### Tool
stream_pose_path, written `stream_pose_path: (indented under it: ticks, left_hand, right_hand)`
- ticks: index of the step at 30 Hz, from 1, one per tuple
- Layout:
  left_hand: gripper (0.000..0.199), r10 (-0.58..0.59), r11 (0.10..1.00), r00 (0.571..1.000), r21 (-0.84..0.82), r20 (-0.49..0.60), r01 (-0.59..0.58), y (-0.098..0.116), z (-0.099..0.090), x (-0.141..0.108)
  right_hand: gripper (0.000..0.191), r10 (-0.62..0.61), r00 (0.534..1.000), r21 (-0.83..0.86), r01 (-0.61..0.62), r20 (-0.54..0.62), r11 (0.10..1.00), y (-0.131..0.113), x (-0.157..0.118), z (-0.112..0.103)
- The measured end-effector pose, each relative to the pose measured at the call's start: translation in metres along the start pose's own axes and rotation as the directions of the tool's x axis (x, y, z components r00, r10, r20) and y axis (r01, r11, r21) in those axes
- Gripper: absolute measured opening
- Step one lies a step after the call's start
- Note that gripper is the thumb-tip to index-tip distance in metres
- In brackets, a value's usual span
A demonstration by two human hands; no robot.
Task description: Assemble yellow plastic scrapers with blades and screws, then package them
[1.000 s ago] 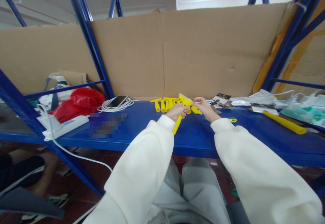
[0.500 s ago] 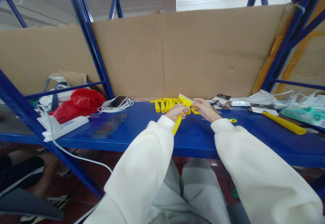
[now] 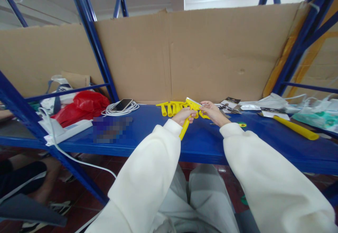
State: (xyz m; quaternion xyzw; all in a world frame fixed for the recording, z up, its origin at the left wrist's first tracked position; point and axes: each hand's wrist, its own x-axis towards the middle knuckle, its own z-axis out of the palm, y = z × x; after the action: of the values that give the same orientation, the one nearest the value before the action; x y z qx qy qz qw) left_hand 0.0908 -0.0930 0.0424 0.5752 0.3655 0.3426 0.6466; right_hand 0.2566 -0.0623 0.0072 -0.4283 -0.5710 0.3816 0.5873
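The person in white sleeves has a yellow scraper (image 3: pixel 194 105) raised just over the tabletop (image 3: pixel 148 123), around the middle of its far side. The left hand's (image 3: pixel 184 116) grip is closed about the handle, so a stretch of it is lost behind the fingers; the lower end pokes out below, beside the cuff. The right hand (image 3: pixel 213 113) has its fingertips up against the right end of the scraper's head — whether its grip pinches something there or merely touches, I can't tell from here. A pale strip runs along the head's top edge, too small to make out properly. Behind the hands stands a row of yellow pieces (image 3: pixel 169 110), the ones to the right partly covered by the left hand and the scraper, so I can't count them. A small green-and-yellow item (image 3: pixel 242 124) peeks out beyond the right cuff, mostly hidden. Black-and-white cards (image 3: pixel 231 101) lie overlapping past the right hand, their print unreadable, and farther right rests a long yellow handle (image 3: pixel 295 127), its far end near another card. Over on the left, a phone (image 3: pixel 121 105) sits on a coiled white cable (image 3: pixel 107 111), near a blurred-out patch (image 3: pixel 112 130) — no telling what that is. Another person's arm (image 3: pixel 5 114) is cut off at the left edge.
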Motion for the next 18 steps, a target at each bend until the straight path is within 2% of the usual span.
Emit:
stream_pose_path:
  ticks: [9,14,18]
  left_hand:
    - [0.027,0.036,0.999,0.999,-0.017,-0.009,-0.036,0.001,0.0,-0.001]
    - [0.028,0.074,0.997,0.996,-0.019,-0.043,-0.075,0.0,0.0,-0.001]
    - [0.028,0.063,0.997,0.994,-0.03,-0.087,-0.066,-0.003,-0.004,0.003]
  right_hand:
    - [0.057,0.048,0.998,0.064,-0.052,0.048,0.997,-0.004,-0.006,-0.001]
    - [0.05,0.055,0.998,-0.033,-0.055,0.003,0.998,-0.007,-0.006,-0.004]
    - [0.043,0.023,0.998,-0.144,-0.03,-0.05,0.989,-0.013,-0.004,-0.02]
